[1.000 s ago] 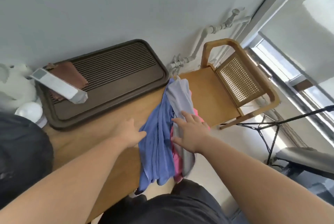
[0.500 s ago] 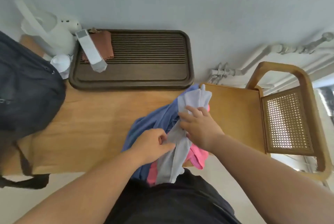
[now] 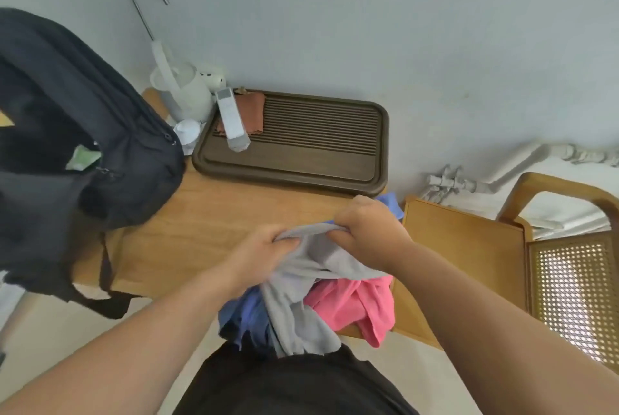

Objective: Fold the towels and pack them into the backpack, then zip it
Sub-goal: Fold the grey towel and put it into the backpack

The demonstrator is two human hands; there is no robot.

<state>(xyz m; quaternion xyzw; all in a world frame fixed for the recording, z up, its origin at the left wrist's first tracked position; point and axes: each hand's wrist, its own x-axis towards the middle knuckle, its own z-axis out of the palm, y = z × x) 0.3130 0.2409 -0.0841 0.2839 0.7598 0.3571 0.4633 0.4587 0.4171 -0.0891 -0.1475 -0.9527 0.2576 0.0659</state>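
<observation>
Far left: the black backpack (image 3: 83,133) is lying on the left end of the wooden table (image 3: 207,213), its straps hanging over the near edge. A pale green item (image 3: 82,158) is showing through an opening in its side.

Left of centre, far side: a white kettle (image 3: 182,93) is standing against the wall. Just beside it a dark brown slatted tray (image 3: 301,146) is carrying a reddish-brown cloth (image 3: 251,113) and a white remote (image 3: 232,123).

Centre: the left forearm is reaching in from the lower left. The left hand (image 3: 264,250) is hovering above the table's near edge, its fingers curled tightly round the upper edge of the grey towel (image 3: 301,297). The right forearm is entering from the lower right. The right hand (image 3: 368,233) is arching knuckles-up, with its fingers bent under and gripping the same edge. A short span of grey cloth is stretching between the two hands, which are close together. The rest of the grey towel is hanging in loose folds over the near edge of the table.

Below the hands: the blue towel (image 3: 248,314) is lying bunched to the left of the grey one and the pink towel (image 3: 358,304) to its right. Both are unfolded and drooping off the table, well apart from the backpack.

Right: a wooden chair (image 3: 469,247) with a perforated back is standing just beside the table, in front of white wall pipes (image 3: 502,173).
</observation>
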